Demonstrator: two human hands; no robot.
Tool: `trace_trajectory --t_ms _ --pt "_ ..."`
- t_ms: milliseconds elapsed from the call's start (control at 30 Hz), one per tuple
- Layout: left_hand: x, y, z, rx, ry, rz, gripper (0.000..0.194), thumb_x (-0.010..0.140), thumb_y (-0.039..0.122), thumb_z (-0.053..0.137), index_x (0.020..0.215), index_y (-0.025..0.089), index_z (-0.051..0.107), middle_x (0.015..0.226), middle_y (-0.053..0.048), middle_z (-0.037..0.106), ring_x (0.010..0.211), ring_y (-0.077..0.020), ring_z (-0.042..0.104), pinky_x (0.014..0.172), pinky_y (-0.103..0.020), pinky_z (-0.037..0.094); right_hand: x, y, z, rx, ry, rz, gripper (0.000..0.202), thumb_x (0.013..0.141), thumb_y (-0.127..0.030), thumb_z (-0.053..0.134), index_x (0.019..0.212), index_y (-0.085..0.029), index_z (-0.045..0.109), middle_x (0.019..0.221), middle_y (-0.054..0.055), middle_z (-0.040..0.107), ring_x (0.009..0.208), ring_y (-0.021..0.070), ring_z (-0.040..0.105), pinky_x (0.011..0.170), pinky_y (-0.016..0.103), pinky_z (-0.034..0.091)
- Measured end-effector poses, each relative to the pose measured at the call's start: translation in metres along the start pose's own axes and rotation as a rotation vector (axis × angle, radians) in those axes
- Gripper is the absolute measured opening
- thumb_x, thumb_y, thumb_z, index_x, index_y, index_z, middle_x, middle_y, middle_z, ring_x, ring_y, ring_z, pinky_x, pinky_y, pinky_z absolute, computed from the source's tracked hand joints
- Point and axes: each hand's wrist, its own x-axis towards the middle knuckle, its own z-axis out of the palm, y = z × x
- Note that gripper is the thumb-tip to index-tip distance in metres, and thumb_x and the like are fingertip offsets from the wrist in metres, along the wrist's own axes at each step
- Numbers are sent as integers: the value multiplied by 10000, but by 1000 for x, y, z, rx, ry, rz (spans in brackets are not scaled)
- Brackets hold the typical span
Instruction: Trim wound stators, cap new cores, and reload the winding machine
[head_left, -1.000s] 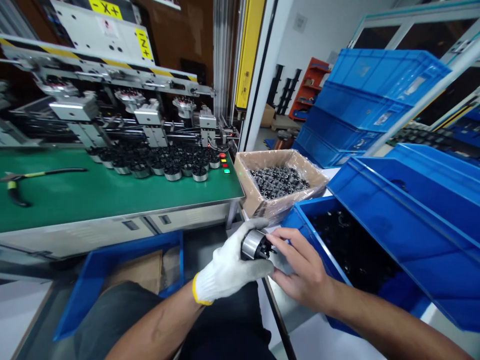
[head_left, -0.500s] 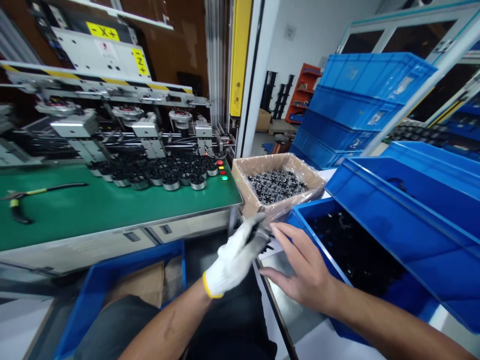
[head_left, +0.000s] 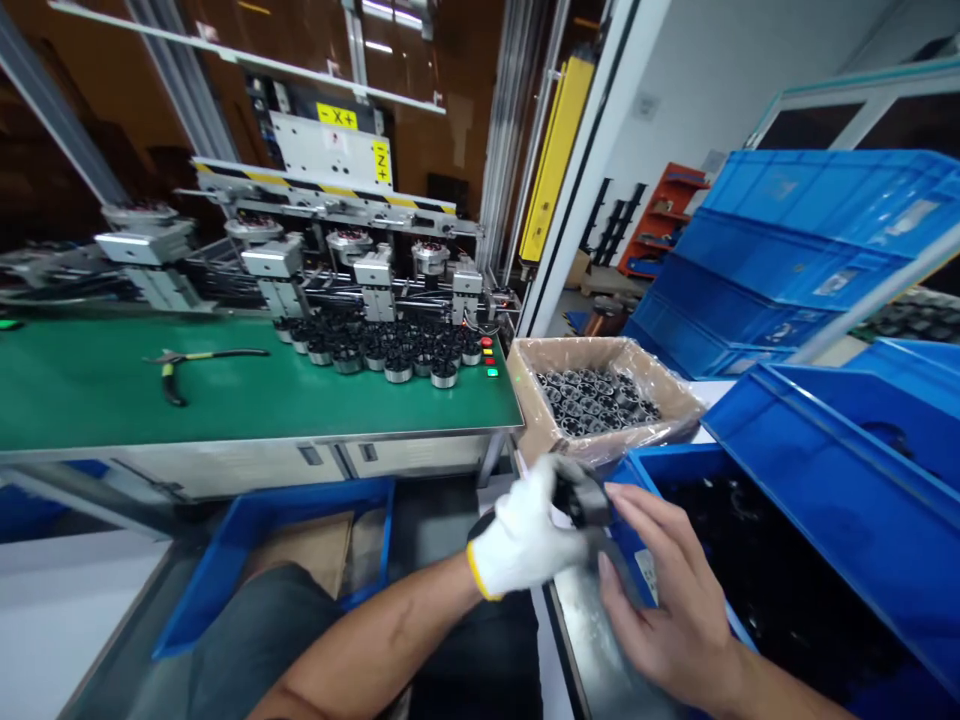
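My left hand (head_left: 529,530), in a white glove with a yellow cuff, is closed around a black and grey ring-shaped part (head_left: 583,500), which is blurred. Bare and with its fingers apart, my right hand (head_left: 667,590) is just right of that part; its fingertips are close to the part's edge, and contact is unclear. Beyond the hands, a cardboard box (head_left: 536,420) lined with clear plastic holds many metal rings (head_left: 592,400). To the right, a blue bin (head_left: 637,475) contains many small black pieces (head_left: 757,540).
On the green bench (head_left: 97,400) lie pliers (head_left: 172,370) and rows of black-and-silver parts (head_left: 397,365), in front of a machine (head_left: 375,275). Blue crates (head_left: 795,240) are stacked at the back right. A blue bin (head_left: 202,590) sits below the bench.
The camera view has turned left, so the bench and boxes appear further right. My left hand still holds the part, now tilted differently, and my right hand's fingers remain apart beside it.
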Motion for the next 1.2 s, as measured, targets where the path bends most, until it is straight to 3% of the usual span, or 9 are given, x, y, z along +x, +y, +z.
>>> trace_trajectory --t_ms 67,167,433,600,733,900,1033,1133,1200 --pt "-5 4 -14 84 76 27 511 630 194 806 1058 247 532 1261 -25 670 1104 -216 662 969 -360 530 -1 0 5 19 -30 108 628 866 -66 604 1474 -92 449 1291 212 591 1241 295 592 997 447 586" --pt "-16 14 -27 244 140 71 607 607 242 864 1117 265 535 1196 -3 662 1032 -206 676 909 -346 536 -2 -1 13 100 -79 153 614 857 -158 684 1430 -135 466 1258 181 621 1211 289 622 996 440 591" --pt "-26 31 -43 410 -80 378 691 422 461 1000 1038 293 736 1033 -8 632 850 -199 677 704 -303 546 2 -5 9 222 -57 102 357 866 -98 650 1201 -180 560 1108 142 702 1028 236 715 866 347 625" --pt "-23 32 -53 399 -131 562 547 587 547 925 1039 275 780 971 -54 739 843 -225 718 757 -338 574 1 -7 11 284 -66 105 403 856 -95 632 1238 -201 562 1093 120 714 1021 238 725 849 357 633" --pt "-25 21 -52 258 -98 546 527 629 565 899 1049 272 776 1000 -66 751 879 -237 723 827 -368 592 3 -8 13 301 -21 114 519 841 -114 652 1334 -197 512 1138 134 694 1060 241 709 876 379 632" --pt "-28 6 -46 73 -171 417 682 752 461 841 1368 293 601 1453 -102 552 1322 -306 567 1098 -419 496 10 -7 5 213 7 74 492 818 -80 660 1283 -204 563 1171 140 691 1070 252 705 873 385 629" --pt "-28 2 -39 179 -140 189 761 637 314 915 1331 273 605 1334 -68 645 1220 -293 631 1091 -411 504 10 -3 2 159 -30 44 515 821 -78 671 1315 -172 562 1119 139 690 1030 247 706 866 359 630" --pt "-29 -6 -39 41 -157 114 690 779 311 818 1412 299 543 1389 -58 639 1280 -275 611 1118 -401 485 10 0 2 173 -89 130 579 821 -110 692 1371 -157 517 1236 173 632 1158 271 657 949 402 607" --pt "-30 -12 -43 -38 -208 167 692 853 320 748 1484 306 463 1489 -72 568 1375 -271 544 1165 -401 441 10 0 3 193 -115 141 518 846 -120 685 1338 -173 533 1254 167 619 1183 264 644 979 405 594"
